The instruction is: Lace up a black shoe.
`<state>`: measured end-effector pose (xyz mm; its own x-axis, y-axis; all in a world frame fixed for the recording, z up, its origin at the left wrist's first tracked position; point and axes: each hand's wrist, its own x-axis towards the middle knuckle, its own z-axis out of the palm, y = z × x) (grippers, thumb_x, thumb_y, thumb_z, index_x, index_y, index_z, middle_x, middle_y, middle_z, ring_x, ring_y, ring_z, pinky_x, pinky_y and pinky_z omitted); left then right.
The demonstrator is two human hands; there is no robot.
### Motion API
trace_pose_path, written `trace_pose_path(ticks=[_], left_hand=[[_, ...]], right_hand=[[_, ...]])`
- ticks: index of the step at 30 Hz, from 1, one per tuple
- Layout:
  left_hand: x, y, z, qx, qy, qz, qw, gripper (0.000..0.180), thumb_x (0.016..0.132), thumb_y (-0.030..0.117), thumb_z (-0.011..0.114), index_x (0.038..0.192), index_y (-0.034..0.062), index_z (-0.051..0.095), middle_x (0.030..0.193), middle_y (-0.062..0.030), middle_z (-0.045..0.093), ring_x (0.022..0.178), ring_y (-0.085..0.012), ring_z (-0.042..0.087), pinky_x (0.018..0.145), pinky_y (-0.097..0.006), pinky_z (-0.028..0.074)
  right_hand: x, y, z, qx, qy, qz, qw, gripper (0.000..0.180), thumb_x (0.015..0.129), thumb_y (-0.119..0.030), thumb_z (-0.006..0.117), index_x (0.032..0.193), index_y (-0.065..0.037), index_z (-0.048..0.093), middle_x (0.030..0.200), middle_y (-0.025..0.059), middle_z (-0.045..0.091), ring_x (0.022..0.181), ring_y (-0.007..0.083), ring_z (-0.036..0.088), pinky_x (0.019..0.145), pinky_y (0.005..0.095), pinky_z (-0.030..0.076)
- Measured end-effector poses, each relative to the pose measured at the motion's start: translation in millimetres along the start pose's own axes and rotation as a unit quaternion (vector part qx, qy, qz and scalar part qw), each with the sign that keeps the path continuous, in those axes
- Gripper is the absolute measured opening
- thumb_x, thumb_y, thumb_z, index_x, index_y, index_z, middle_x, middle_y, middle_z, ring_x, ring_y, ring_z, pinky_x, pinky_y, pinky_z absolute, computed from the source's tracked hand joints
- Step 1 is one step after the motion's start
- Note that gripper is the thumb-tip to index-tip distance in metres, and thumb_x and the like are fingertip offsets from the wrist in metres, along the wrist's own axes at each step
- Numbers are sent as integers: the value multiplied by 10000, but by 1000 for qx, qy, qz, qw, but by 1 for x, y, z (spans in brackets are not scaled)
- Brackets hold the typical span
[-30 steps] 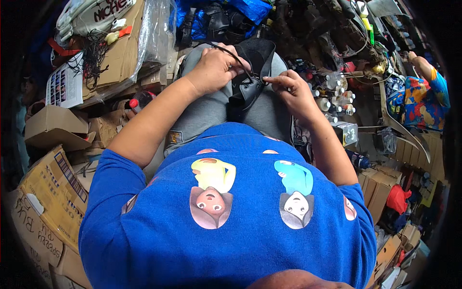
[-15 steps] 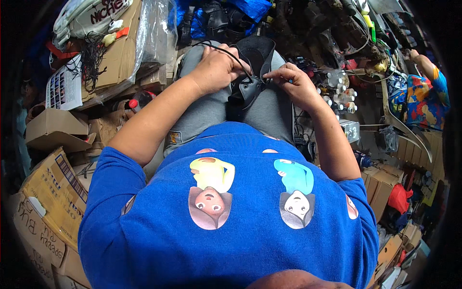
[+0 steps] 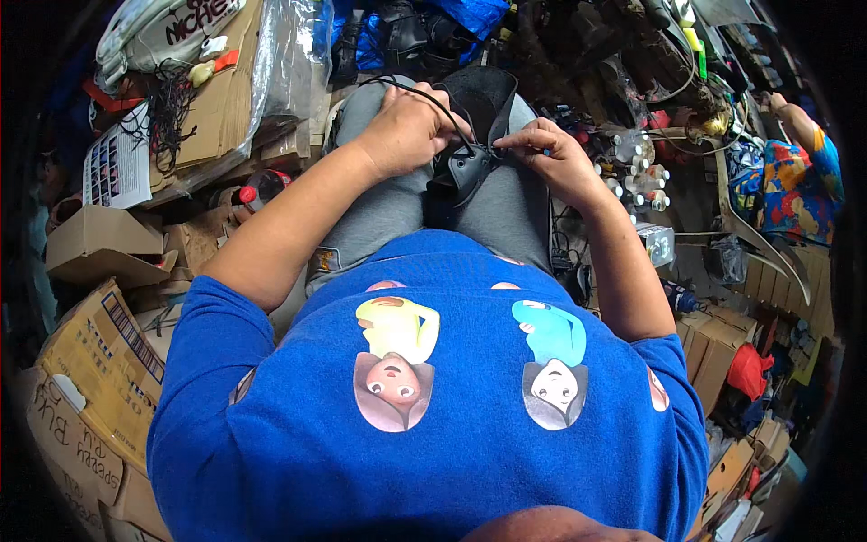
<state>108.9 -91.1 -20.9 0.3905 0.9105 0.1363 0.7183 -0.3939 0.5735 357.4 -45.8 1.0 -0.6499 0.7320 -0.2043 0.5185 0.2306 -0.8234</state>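
Across my grey-trousered lap lies a black shoe (image 3: pixel 465 173), with eyelets along its near flap and its dark sole side or lining (image 3: pixel 488 95) toward my knees. A black shoelace (image 3: pixel 433 98) loops over my left hand (image 3: pixel 408 131) and runs down to an eyelet. That hand is closed, its fingertips pressed at the shoe's left side where the lace enters. My right hand (image 3: pixel 547 155) is pinched at the eyelet row's right side, thumb and forefinger together on a bit of dark lace; the exact grip is small and partly hidden.
Cardboard boxes (image 3: pixel 104 339) and flattened cardboard (image 3: pixel 212 104) crowd the left, near a red-capped bottle (image 3: pixel 262 190). More black shoes (image 3: pixel 406 32) lie beyond my knees. Several small white-capped bottles (image 3: pixel 641 172) stand at right. Another person's arm (image 3: pixel 797 122) shows at far right.
Almost nothing differs. Both hands stay at the shoe with the lace looped as before; the view has shifted very slightly.
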Motion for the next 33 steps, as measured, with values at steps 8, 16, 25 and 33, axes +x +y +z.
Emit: trace_pose_path(ticks=[8, 16, 25, 33], left_hand=[[0, -2, 2, 9, 12, 8, 1000, 200, 735, 113, 664, 912, 198, 705, 822, -17, 529, 923, -237, 505, 833, -405, 338], [1, -2, -3, -32, -37, -26, 998, 257, 747, 124, 630, 932, 277, 721, 900, 10, 567, 1016, -225, 508, 914, -488, 320], [0, 0, -1, -37, -4, -11, 999, 236, 738, 88, 645, 930, 206, 717, 832, -3, 546, 939, -213, 512, 875, -414, 319], [0, 0, -2, -35, -10, -8, 999, 220, 749, 106, 648, 932, 205, 717, 837, -3, 551, 950, -214, 511, 873, -419, 322]], right_hand=[[0, 0, 0, 6, -3, -1, 1000, 268, 834, 15, 570, 1032, -104, 706, 853, 7, 505, 846, 116, 500, 785, 233, 410], [1, 3, 1, 21, -7, 6, 1000, 269, 835, 25, 560, 1029, -90, 707, 861, 6, 507, 857, 112, 502, 792, 232, 414], [2, 6, 1, 36, -3, 10, 999, 347, 764, 45, 559, 1021, -128, 715, 871, 32, 530, 865, 148, 535, 808, 256, 435], [2, 5, 0, 51, -3, 18, 999, 353, 761, 65, 545, 1013, -116, 715, 874, 29, 526, 870, 136, 530, 808, 250, 434]])
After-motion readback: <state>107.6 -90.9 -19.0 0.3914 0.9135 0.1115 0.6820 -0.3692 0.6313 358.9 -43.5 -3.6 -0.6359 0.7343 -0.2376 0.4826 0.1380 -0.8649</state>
